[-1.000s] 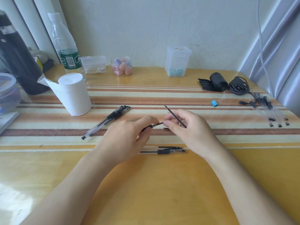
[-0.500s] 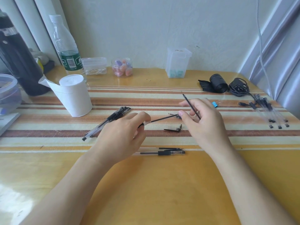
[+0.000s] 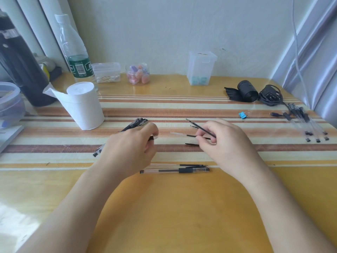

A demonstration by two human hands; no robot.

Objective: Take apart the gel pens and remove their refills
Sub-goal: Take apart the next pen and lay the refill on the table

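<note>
Over the striped tabletop (image 3: 182, 110), the right hand (image 3: 224, 143) pinches two thin refills (image 3: 200, 128) near their ends. They look light and bendy, probably safest gripped near mid-length. The left hand (image 3: 131, 147) curls its fingers round a mostly hidden pen barrel (image 3: 152, 137) — likely slick, stiff plastic.

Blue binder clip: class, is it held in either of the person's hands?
No, the blue binder clip lies on the table, apart from the right hand and the left hand.

I count one capped gel pen (image 3: 174, 170) and one loose refill (image 3: 191, 165) at lower centre. One paper roll (image 3: 83, 105), one bottle (image 3: 74, 52), one binder clip (image 3: 242, 115). Barrels (image 3: 306, 123) at right edge: too blurred to count.
</note>
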